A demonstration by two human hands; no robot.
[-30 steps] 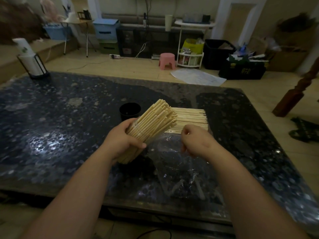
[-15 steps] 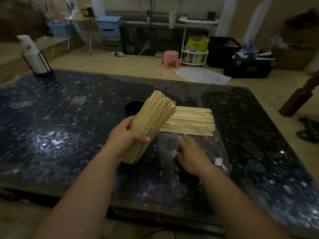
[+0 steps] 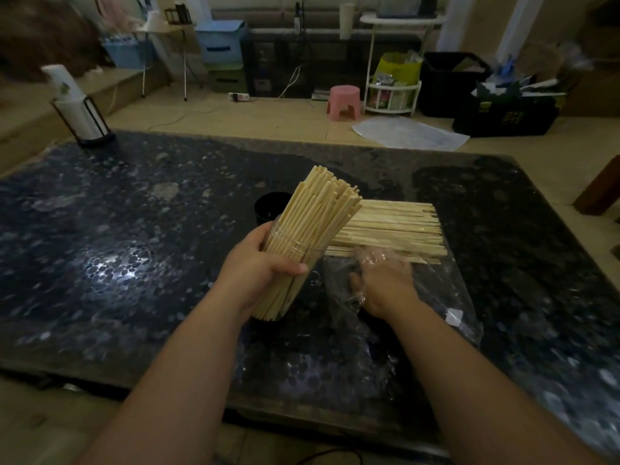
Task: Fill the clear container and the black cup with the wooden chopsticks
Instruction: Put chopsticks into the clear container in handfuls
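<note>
While the left grip (image 3: 263, 268) wraps the packed clear container (image 3: 280, 300), slide the flat, empty right grip (image 3: 382, 280) under a few loose chopsticks (image 3: 396, 229) for the black cup (image 3: 268, 209).

dim, yellowish indoor light, wide-angle view
a white glare patch lay on the dark table (image 3: 141, 196) at centre left; the floor (image 3: 268, 115) in the upper frame was brighter. lines bowed toward the edges, and the paper roll (image 3: 67, 92) at upper left was blurred.
</note>
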